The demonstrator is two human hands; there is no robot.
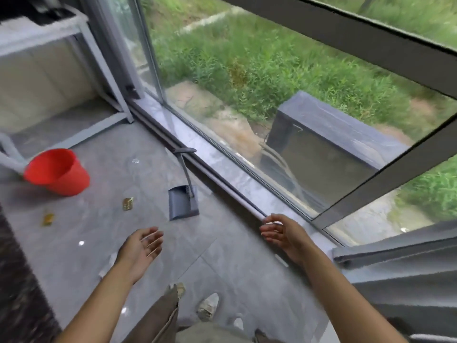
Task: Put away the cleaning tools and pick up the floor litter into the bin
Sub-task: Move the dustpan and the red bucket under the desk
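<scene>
A grey tiled floor [128,243] is seen below both hands. A big glass window [272,82] is found ahead of the right hand, with green grass [247,60] and a dark box [329,137] outside it. The window's grey bottom rail [222,179] runs just past the right hand's fingertips. A grey frame [81,28] is seen far ahead of the left hand, in the corner.

The left hand [141,248] is held out with the palm up and the fingers spread loosely. Nothing is held in it. The right hand [279,231] is held out too, with the fingers softly curled and apart, and nothing is gripped by it. The two hands are kept well apart from each other.

A dark dustpan [183,203] with a long handle is stood on the floor, ahead of the hands and between them. Its handle is leaned toward the window rail. A red bin [58,172] is tipped on the floor, far ahead and to the left of the left hand. Two small gold wrappers [128,203] are lying on the floor between the bin and the left hand. Small white scraps [81,243] are scattered near the left arm. Nothing is placed between the hands and the dustpan.
</scene>
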